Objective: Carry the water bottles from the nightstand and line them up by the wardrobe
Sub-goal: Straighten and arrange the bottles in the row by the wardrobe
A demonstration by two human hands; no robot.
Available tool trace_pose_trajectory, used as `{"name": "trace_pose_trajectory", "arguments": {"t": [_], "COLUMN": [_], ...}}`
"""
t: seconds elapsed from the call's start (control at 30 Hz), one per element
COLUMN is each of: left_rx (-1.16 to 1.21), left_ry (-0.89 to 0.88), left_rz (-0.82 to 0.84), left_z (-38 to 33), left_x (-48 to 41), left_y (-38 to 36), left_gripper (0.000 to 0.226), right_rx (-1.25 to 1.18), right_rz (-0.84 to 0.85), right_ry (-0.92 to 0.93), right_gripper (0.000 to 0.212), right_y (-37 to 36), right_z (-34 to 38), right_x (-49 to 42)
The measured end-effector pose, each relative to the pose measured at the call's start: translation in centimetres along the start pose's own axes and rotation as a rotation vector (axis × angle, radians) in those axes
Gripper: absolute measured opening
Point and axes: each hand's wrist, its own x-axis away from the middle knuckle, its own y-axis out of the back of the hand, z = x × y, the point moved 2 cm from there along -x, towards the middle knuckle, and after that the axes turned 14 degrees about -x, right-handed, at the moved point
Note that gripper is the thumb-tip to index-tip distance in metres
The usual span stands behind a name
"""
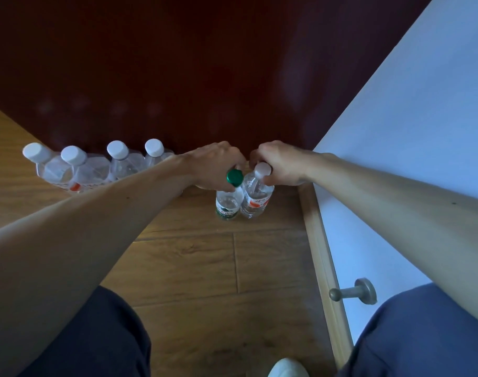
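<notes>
So the left hand (214, 165) is curled around the neck of the green-capped bottle (228, 205) and the right hand (282, 165) grips the white-capped bottle (257, 202) the same way. Both stand upright and touching on the wood floor (205, 268), right by the wardrobe (178, 77). Four more bottles (118, 163) are lined up to the left along it.
</notes>
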Motion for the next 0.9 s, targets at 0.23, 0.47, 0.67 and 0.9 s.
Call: {"name": "trace_pose_trajectory", "arguments": {"t": [0.23, 0.47, 0.67, 0.9], "left_rx": [0.0, 0.007, -0.023, -0.026], "left_ry": [0.08, 0.171, 0.262, 0.308], "left_rz": [-0.023, -0.083, -0.105, -0.085], "left_z": [0.7, 1.6, 2.6, 3.8], "left_x": [1.1, 2.0, 3.1, 4.0], "left_y": [0.8, 1.7, 1.6, 1.8], "left_gripper": [0.02, 0.026, 0.024, 0.023], "right_rx": [-0.006, 0.012, 0.005, -0.064], "right_rz": [-0.007, -0.017, -0.027, -0.126], "right_ry": [0.019, 0.039, 0.038, 0.034], "right_gripper": [0.018, 0.015, 0.018, 0.019], "right_y": [0.2, 0.3, 0.1, 0.5], "right_z": [-0.3, 0.4, 1.0, 2.6], "right_x": [-0.1, -0.2, -0.7, -1.2]}}
